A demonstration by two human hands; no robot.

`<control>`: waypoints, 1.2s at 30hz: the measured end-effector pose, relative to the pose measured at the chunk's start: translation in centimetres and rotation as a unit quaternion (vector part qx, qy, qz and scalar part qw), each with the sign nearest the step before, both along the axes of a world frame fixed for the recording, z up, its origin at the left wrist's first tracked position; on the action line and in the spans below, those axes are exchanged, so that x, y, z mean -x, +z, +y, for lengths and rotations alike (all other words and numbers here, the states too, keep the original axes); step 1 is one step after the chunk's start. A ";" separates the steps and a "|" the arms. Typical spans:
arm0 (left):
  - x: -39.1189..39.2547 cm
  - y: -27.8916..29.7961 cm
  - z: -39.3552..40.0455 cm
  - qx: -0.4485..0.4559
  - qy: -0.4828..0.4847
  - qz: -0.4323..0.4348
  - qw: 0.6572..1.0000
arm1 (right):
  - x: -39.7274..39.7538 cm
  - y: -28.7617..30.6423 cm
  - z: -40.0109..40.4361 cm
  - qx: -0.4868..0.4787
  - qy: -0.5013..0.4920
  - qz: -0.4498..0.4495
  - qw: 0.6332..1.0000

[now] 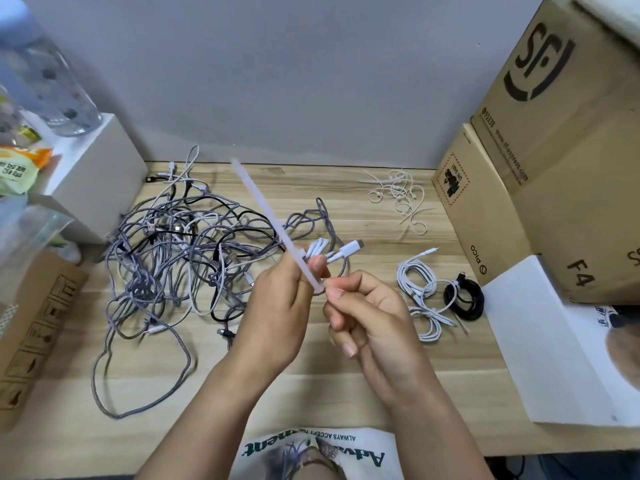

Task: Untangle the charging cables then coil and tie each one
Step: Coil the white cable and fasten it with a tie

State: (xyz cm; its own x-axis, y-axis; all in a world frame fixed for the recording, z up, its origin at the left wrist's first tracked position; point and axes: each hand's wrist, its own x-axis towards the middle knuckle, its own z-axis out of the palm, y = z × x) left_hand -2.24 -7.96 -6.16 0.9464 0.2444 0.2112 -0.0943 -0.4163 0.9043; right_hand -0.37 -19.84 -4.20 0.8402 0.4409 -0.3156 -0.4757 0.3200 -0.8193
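My left hand (277, 303) grips a folded white cable (341, 251) whose plug sticks out to the right above the fingers. A long white zip tie (263, 213) runs from the far left down across that bundle to my right hand (363, 313), which pinches its lower end beside the left fingers. A big tangle of grey braided, black and white cables (180, 251) lies on the wooden table (346, 386) to the left. Coiled white cables (420, 289) and a coiled black cable (464, 301) lie at the right, tied.
Loose white zip ties (401, 199) lie at the back right. Cardboard boxes (540, 157) and a white sheet (540, 341) fill the right side. A white box (93, 174) with a bottle (45, 74) stands at the back left, and a cardboard box (31, 327) at the left.
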 end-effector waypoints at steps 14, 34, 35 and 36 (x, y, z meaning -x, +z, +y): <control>0.1 -0.5 -0.2 0.082 -0.051 0.039 0.995 | 1.4 1.2 0.1 0.071 -0.045 -0.328 0.941; 0.1 0.3 -0.7 0.043 0.016 0.051 0.998 | 0.4 0.9 0.6 0.151 -0.054 -0.165 0.973; 0.1 0.3 -0.7 0.040 0.015 0.053 0.998 | 0.4 0.9 0.6 0.151 -0.053 -0.165 0.973; 0.1 0.2 -0.7 0.038 0.015 0.055 0.998 | 0.4 0.8 0.6 0.152 -0.052 -0.166 0.973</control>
State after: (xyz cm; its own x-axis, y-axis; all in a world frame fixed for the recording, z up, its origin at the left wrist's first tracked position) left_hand -2.39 -8.63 -5.92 0.9547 0.2848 0.0865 0.0189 -0.3479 0.9373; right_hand -0.77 -19.23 -3.37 0.9532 0.2769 -0.1211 -0.1462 0.0716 -0.9867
